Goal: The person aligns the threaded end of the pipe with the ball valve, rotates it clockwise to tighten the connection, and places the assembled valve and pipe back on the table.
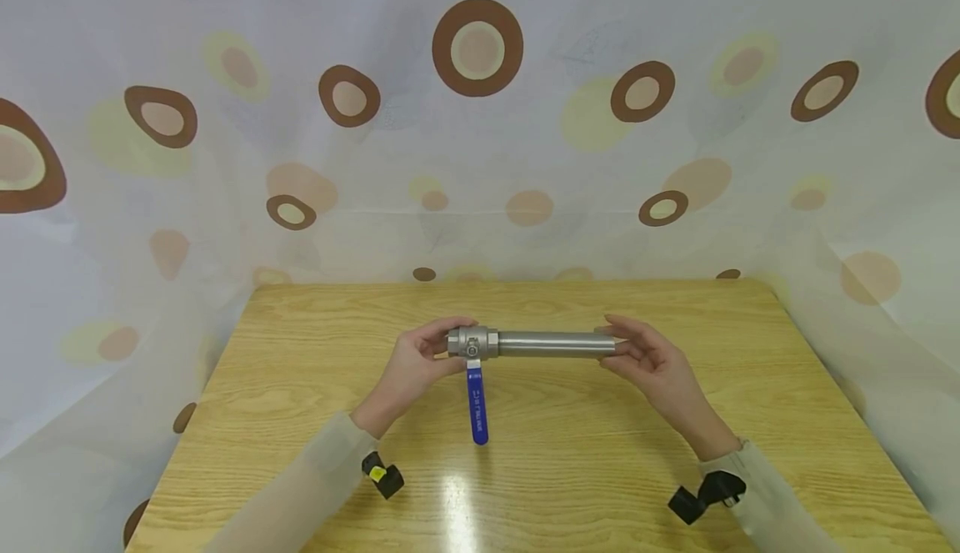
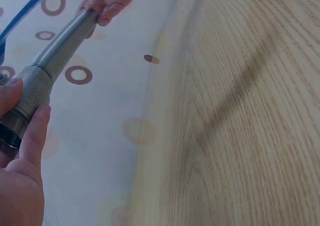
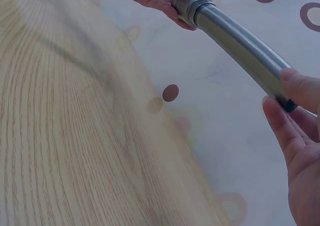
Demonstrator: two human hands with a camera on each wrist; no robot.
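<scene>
A steel ball valve (image 1: 472,342) with a blue lever handle (image 1: 477,407) is joined to a straight metal pipe (image 1: 555,344). My left hand (image 1: 408,369) grips the valve body at the left end, thumb on one side and fingers on the other. At the pipe's far right end, my right hand (image 1: 654,369) pinches it between thumb and fingers. The pipe lies level between both hands, held above the table. In the left wrist view the valve body (image 2: 34,88) shows an open threaded end. The right wrist view shows the pipe's end (image 3: 287,103) between the right fingers.
A wood-grain table (image 1: 555,478) lies beneath the hands. Behind it and at both sides hangs a pale sheet (image 1: 480,161) with brown and yellow ring patterns. Small black cameras (image 1: 386,478) are strapped at both wrists.
</scene>
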